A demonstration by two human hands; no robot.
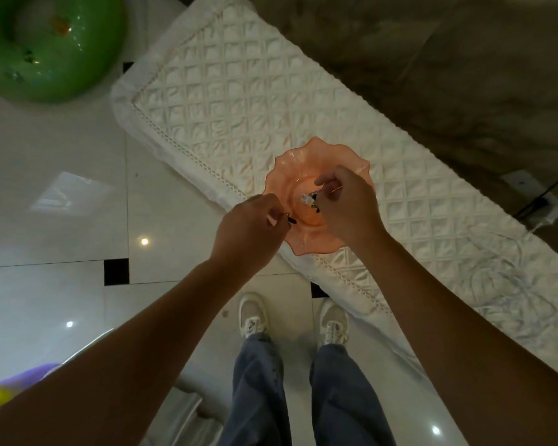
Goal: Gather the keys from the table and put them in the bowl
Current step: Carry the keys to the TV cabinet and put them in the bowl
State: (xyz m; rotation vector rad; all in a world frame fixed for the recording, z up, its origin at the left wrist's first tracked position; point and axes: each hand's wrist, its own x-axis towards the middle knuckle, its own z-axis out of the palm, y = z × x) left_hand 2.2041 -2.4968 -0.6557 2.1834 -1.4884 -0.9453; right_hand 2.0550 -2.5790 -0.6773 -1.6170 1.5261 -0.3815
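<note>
A pink translucent bowl [303,156] with a wavy rim stands on the white quilted cloth, near the table's front edge. My right hand [348,207] hovers over the bowl's right half, fingers pinched on a small bunch of keys [308,201] with a white tag and dark heads, low inside the bowl. My left hand [250,230] is at the bowl's left rim, fingertips pinching a small dark-headed key [292,219] just over the rim. Most of that key is hidden by my fingers.
The quilted white cloth [239,101] covers the long table, running diagonally. A green glossy ring-shaped object [87,56] sits at the top left on the pale tiled floor [62,220]. My shoes and jeans are below. A white cable [503,268] lies on the cloth at right.
</note>
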